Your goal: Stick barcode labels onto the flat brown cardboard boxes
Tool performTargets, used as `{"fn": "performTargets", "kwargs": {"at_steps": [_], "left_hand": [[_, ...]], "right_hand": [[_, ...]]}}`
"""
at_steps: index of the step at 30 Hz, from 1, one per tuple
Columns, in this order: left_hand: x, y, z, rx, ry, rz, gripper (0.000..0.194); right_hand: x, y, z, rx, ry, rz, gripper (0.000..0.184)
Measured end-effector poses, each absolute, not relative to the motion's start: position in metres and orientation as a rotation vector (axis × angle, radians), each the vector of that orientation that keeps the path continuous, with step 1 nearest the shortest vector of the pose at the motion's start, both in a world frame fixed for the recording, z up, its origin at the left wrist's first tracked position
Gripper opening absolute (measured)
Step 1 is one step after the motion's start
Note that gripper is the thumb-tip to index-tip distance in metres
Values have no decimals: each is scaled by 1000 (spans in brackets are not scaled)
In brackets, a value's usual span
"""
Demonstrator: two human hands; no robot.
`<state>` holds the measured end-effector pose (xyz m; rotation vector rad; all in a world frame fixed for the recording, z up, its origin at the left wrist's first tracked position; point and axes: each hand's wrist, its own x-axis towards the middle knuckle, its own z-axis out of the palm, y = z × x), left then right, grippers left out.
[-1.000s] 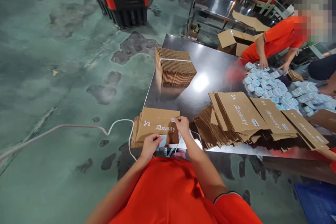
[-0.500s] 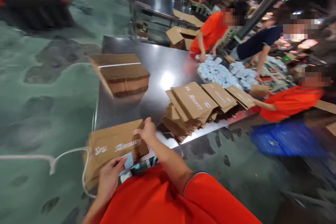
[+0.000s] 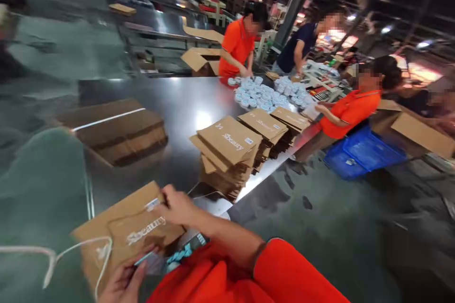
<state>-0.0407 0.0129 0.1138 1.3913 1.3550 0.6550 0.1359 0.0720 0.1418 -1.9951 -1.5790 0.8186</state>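
A flat brown cardboard box point(image 3: 142, 220) with white lettering lies on a pile of similar ones at the near table corner. A small white label point(image 3: 152, 204) shows on its upper right part. My right hand point(image 3: 177, 206) is closed on the box's right edge, its thumb beside the label. Low over the pile, my left hand point(image 3: 124, 277) pinches a thin, pale bluish sheet point(image 3: 151, 262), which looks like a label sheet; blur hides its details. A white cord point(image 3: 106, 262) loops across the left side of the pile.
On the metal table point(image 3: 177, 97) stand a strapped cardboard bundle point(image 3: 117, 128) and stacks of labelled flat boxes point(image 3: 227, 142). Many round pale containers point(image 3: 256, 94) lie farther back. Co-workers stand along the far and right sides. A blue crate point(image 3: 362, 154) sits on the floor at right.
The view has swung right. A label now shows on the top box beside my right hand. My left hand, with the pale sheet, has moved lower towards the near edge.
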Motion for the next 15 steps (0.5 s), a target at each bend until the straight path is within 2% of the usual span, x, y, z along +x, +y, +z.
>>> {"fn": "performTargets", "kwargs": {"at_steps": [4, 8, 12, 15], "left_hand": [[-41, 12, 130, 1351, 1454, 873, 29], [-38, 16, 127, 1325, 1485, 899, 33], [-29, 18, 134, 1178, 1387, 905, 26], [-22, 21, 147, 1059, 1251, 857, 24]], "right_hand": [[186, 72, 211, -1770, -1364, 574, 28], [282, 71, 258, -1765, -857, 86, 59], [344, 56, 259, -2164, -668, -189, 65], [333, 46, 246, -2322, -672, -459, 62]]}}
